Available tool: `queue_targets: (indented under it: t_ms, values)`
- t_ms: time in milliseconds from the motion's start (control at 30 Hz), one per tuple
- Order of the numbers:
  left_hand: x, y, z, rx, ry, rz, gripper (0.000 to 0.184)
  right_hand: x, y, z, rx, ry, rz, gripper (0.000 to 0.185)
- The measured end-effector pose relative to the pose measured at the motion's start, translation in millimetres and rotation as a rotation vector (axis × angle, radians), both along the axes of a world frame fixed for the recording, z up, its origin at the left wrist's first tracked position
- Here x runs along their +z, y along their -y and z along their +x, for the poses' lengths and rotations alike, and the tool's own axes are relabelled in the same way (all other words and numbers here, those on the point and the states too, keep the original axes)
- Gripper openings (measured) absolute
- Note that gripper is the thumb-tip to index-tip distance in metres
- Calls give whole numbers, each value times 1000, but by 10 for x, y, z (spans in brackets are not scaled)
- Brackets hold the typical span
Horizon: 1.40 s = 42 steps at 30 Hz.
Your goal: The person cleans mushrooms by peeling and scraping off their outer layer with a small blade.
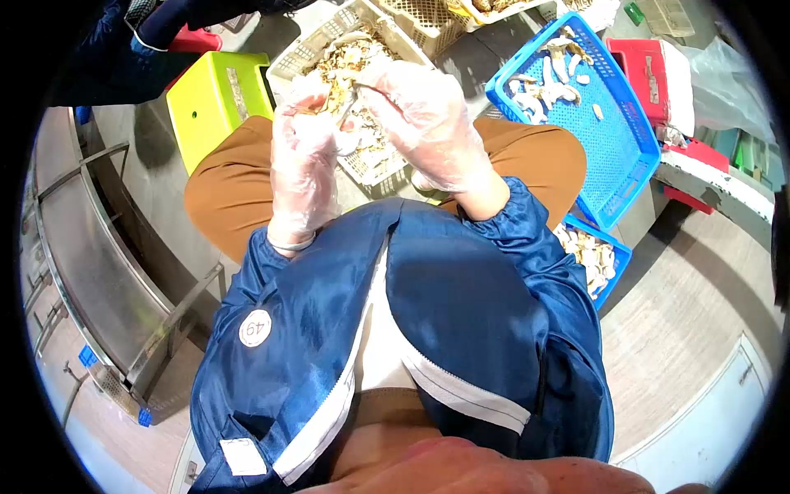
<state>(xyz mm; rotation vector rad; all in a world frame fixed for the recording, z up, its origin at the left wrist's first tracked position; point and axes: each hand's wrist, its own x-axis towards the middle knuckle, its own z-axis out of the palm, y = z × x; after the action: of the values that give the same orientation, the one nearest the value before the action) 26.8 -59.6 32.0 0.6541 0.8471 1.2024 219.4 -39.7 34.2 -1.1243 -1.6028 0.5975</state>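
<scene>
My left hand (304, 160), in a clear plastic glove, is closed with its fingertips on a pale mushroom piece (348, 111). Close beside it, my right hand (432, 119), gloved the same way, has its fingers pinched together near the same piece. What sits between the right fingertips is too hidden to name. Both hands are above a cream plastic basket (285, 68) of brown and whitish mushroom scraps (354, 51), which stands between my knees.
A blue crate (613, 177) at the right has several mushrooms (559, 78) at its far end. Under it, another blue crate (619, 265) contains mushroom pieces (588, 253). A lime stool (210, 107), red stool (638, 78) and metal frame (99, 263) flank me.
</scene>
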Motion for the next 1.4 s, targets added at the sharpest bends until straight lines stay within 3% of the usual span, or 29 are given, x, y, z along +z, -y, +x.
queue_targets:
  t_ms: [67,100,167,233,333,433,567,833,867,967,1100,1233,1300,1367,1400]
  values:
    - [-35,-7,-66,-14,25,-99,43,-3,-67,67,-53,-32,77,12]
    - [-42,-34,-125,-42,140,-173,43,18,-87,143,-80,-139,-80,12]
    - [-47,-63,-207,-101,369,-318,42,-172,-246,359,-256,-40,-14,12]
    - [-39,-85,-231,-70,438,-427,43,-356,-340,539,-392,17,51,13]
    - [-179,-123,-367,-110,683,-482,43,-185,-215,483,-215,-89,-153,14]
    - [-196,-139,-340,-136,683,-467,43,-30,-129,307,80,-132,-139,18]
    - [-92,-72,-242,-108,450,-396,45,83,-62,180,283,-133,-133,14]
    - [-49,-12,-169,-151,315,-242,58,124,-5,136,186,-193,-239,12]
    - [-73,4,-190,-157,304,-234,58,103,-27,135,126,-53,-84,11]
    - [-92,12,-172,-165,292,-196,58,108,-48,136,109,31,-56,11]
    - [-114,-30,-203,-122,424,-370,52,-60,-77,98,53,-116,-132,14]
    - [-124,-68,-279,-66,510,-507,53,-252,-189,251,-186,-284,-271,15]
    - [-126,-85,-289,-66,632,-553,53,-340,-279,414,-273,-117,-125,16]
    - [-95,-106,-291,-93,698,-577,51,-332,-266,469,-247,-32,-88,15]
    - [-78,-119,-279,-95,710,-598,49,-282,-233,388,-129,-114,-176,15]
